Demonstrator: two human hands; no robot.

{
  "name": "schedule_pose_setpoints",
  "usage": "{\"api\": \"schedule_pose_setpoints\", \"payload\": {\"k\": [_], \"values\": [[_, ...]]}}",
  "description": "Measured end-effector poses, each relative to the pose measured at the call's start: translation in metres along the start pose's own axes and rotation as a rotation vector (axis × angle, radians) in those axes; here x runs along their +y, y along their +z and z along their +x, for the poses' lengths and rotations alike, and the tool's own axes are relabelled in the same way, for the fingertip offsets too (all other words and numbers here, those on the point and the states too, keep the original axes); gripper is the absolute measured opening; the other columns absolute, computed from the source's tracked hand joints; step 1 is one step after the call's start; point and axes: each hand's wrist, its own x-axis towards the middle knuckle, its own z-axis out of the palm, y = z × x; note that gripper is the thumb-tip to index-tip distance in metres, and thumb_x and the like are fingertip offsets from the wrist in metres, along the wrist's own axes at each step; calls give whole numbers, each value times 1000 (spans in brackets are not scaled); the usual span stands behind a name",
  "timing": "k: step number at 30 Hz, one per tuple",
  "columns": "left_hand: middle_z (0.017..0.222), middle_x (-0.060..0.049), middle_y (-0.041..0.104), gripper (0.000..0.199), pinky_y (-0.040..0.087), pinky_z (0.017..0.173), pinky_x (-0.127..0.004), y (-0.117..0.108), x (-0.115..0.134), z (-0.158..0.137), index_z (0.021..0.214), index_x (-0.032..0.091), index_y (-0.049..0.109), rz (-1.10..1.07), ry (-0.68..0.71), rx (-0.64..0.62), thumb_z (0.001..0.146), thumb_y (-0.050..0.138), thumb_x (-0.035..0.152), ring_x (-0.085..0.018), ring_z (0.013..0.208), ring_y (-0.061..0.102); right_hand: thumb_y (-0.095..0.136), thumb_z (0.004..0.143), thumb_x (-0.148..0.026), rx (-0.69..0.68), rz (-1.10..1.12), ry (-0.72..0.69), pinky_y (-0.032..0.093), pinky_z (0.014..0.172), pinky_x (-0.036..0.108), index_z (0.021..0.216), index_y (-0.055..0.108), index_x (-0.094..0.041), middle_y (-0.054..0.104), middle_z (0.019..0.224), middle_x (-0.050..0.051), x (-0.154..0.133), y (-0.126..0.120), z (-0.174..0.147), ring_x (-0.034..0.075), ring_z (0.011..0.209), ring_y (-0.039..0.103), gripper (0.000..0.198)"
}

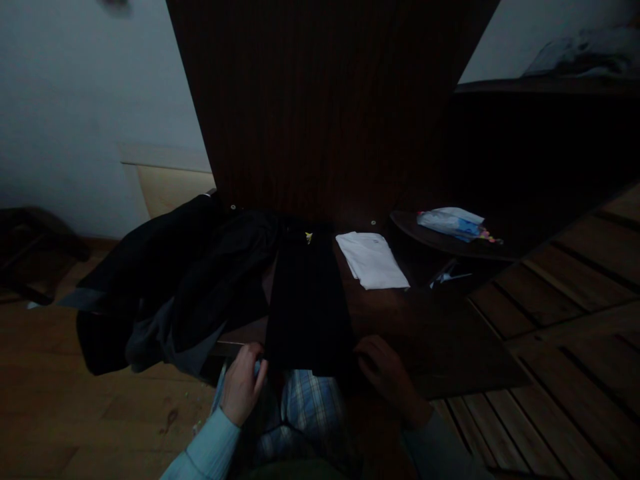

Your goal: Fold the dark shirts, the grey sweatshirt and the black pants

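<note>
Left hand (243, 381) and right hand (385, 370) pinching near sides, one flat black cloth (310, 300) | one folded white cloth (373, 260) lying right

A black cloth (307, 300) lies flat and lengthwise on a dark desk (430, 333), a small yellow mark (309, 237) near its far end. The left hand (243, 381) has curled fingers at the cloth's near left edge, the right hand (384, 370) at its near right edge; the dim light hides whether they pinch it. To the left, a heap of dark clothes (200, 280) spills over the desk's side above a wooden floor (130, 420). A folded white cloth (373, 260) lies to the right, near a shelf (407, 230) bearing a blue-and-white packet (453, 221).
</note>
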Motion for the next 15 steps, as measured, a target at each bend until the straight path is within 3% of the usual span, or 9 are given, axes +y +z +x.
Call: {"api": "schedule_pose_setpoints", "payload": {"k": [6,9,12,15], "values": [[76,-4,61,9,49,61,-27,2,4,-1,81,21,47,-37,-1,78,82,39,24,-16,71,61,54,76,-16,33,-8,-62,45,75,33,89,52,-21,57,89,5,-38,9,16,18,86,53,14],[70,-2,60,8,48,56,-26,4,4,-1,83,21,47,-35,-27,81,82,39,23,-15,63,60,63,71,-26,-25,-34,-98,43,77,35,94,50,-20,56,95,7,-60,25,31,20,91,51,27],[71,-2,60,10,48,56,-25,3,4,1,86,21,48,-18,-1,125,83,39,22,-15,63,60,71,61,-36,-135,-134,-25,43,73,37,91,50,-18,55,92,8,-70,40,41,23,85,51,41],[72,-3,59,11,48,59,-26,0,7,4,88,20,49,-19,40,119,82,39,21,-16,66,60,69,62,-31,-208,-223,52,43,70,37,85,50,-18,55,86,7,-72,49,42,23,80,51,32]]}}
